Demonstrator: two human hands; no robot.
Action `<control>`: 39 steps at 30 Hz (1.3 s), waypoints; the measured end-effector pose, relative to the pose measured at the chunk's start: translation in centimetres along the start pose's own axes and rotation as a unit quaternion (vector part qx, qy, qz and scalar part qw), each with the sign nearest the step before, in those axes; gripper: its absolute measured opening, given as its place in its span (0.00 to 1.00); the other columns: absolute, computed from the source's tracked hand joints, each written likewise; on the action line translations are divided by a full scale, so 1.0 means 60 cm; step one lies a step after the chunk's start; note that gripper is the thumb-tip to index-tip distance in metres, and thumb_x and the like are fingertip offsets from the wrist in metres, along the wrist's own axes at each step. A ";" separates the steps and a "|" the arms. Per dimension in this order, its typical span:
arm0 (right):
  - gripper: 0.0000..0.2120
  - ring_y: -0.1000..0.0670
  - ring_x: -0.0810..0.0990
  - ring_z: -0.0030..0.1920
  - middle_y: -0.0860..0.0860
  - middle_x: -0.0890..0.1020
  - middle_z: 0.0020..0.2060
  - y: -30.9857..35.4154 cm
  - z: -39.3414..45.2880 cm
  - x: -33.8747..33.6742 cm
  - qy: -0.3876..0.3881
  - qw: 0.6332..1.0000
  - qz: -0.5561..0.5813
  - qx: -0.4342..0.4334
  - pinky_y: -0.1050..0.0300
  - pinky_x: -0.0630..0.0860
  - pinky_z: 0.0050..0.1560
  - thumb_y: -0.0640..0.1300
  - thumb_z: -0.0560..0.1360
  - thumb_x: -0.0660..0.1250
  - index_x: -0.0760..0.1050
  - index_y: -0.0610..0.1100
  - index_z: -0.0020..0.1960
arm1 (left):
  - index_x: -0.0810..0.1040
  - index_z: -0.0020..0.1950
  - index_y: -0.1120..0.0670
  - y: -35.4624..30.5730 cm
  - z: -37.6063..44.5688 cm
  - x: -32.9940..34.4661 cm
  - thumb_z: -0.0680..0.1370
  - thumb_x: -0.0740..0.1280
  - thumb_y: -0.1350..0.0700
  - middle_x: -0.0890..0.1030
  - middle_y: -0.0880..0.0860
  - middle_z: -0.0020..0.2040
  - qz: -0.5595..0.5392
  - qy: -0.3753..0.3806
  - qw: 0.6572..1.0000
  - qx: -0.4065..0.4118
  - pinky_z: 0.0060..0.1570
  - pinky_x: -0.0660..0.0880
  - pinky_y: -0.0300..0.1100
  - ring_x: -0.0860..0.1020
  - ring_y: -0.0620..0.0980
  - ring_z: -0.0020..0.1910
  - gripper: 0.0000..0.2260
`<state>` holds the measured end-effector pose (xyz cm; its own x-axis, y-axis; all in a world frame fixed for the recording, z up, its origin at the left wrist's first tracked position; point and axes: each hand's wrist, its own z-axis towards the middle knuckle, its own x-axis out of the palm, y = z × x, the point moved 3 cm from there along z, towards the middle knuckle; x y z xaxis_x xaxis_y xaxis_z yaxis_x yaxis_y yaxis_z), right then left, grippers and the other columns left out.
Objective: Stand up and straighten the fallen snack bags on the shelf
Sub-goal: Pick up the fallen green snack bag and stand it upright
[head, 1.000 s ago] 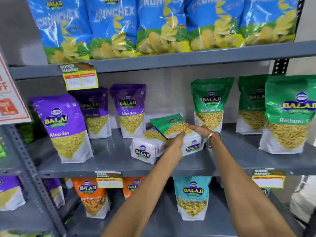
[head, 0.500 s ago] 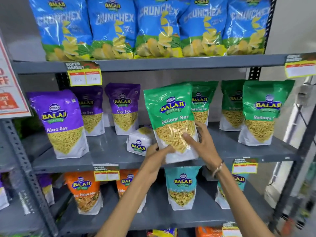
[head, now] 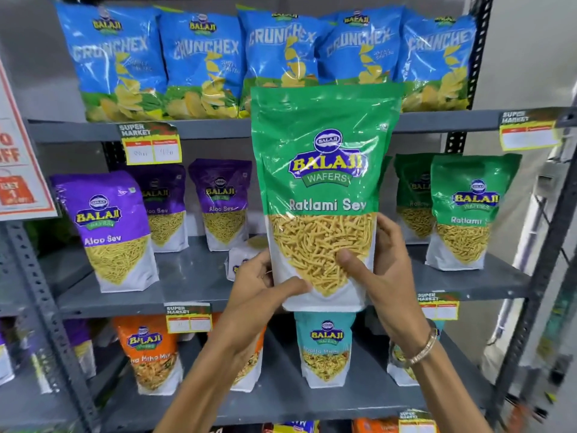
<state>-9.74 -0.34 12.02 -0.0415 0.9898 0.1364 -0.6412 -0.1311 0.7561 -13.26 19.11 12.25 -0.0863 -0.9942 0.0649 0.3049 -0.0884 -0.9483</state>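
Observation:
A green Ratlami Sev bag [head: 324,170] is held upright in front of the middle shelf [head: 187,276], close to the camera. My left hand [head: 262,282] grips its lower left corner, thumb across the front. My right hand [head: 381,260] holds its lower right side, thumb on the clear window. Behind my left hand a fallen bag [head: 242,257] lies on the middle shelf, mostly hidden. Purple Aloo Sev bags [head: 115,229] stand at the left and green Ratlami Sev bags [head: 465,210] at the right.
Blue Crunchex bags [head: 203,57] line the top shelf. Orange [head: 150,354] and teal [head: 326,348] bags stand on the lower shelf. Price tags [head: 151,143] hang on the shelf edges. A sale sign [head: 18,157] sits at the left, a metal upright [head: 543,276] at the right.
Both hands lifted the green bag off the fallen pile on the middle shelf, turned it upright and drew it up and toward the camera.

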 end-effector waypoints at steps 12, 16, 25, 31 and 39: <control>0.40 0.47 0.79 0.67 0.48 0.80 0.65 -0.182 0.082 -0.164 0.037 0.989 -0.039 0.137 0.35 0.72 0.69 0.45 0.65 0.81 0.65 0.43 0.71 | 0.79 0.55 0.52 0.213 0.207 0.107 0.57 0.77 0.62 0.87 0.52 0.53 0.090 -0.004 0.995 -0.042 0.54 0.81 0.47 0.85 0.50 0.52 0.27; 0.50 0.48 0.81 0.64 0.48 0.83 0.62 -0.229 0.141 -0.214 0.018 0.985 -0.005 0.171 0.46 0.80 0.61 0.51 0.55 0.86 0.66 0.40 0.69 | 0.78 0.59 0.57 0.242 0.282 0.156 0.63 0.76 0.72 0.85 0.56 0.56 0.101 -0.002 0.994 -0.050 0.53 0.80 0.42 0.83 0.51 0.52 0.27; 0.26 0.45 0.79 0.63 0.52 0.82 0.56 -0.301 0.222 -0.268 -0.012 0.982 0.021 0.189 0.60 0.82 0.51 0.22 0.72 0.66 0.70 0.44 0.64 | 0.76 0.64 0.54 0.308 0.390 0.200 0.52 0.78 0.55 0.84 0.54 0.60 0.114 0.004 0.993 -0.036 0.62 0.79 0.54 0.82 0.54 0.60 0.39; 0.30 0.47 0.76 0.68 0.46 0.77 0.67 -0.301 0.185 -0.263 -0.117 0.981 -0.096 0.125 0.50 0.74 0.68 0.36 0.73 0.75 0.67 0.41 0.71 | 0.70 0.72 0.51 0.301 0.370 0.193 0.59 0.81 0.55 0.79 0.48 0.67 0.128 0.018 0.991 -0.037 0.69 0.75 0.52 0.77 0.48 0.67 0.43; 0.10 0.48 0.78 0.35 0.49 0.80 0.32 -0.250 0.102 -0.082 -0.121 0.959 -0.256 -0.006 0.56 0.74 0.40 0.45 0.77 0.70 0.74 0.44 0.39 | 0.84 0.57 0.60 0.160 0.255 0.006 0.73 0.75 0.65 0.86 0.51 0.53 0.236 -0.161 0.950 0.126 0.51 0.75 0.28 0.82 0.42 0.47 0.13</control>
<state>4.78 -3.57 3.93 0.4588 0.8823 -0.1049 -0.5395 0.3704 0.7562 4.15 16.93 7.92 0.3989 -0.8903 -0.2197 0.4580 0.4010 -0.7934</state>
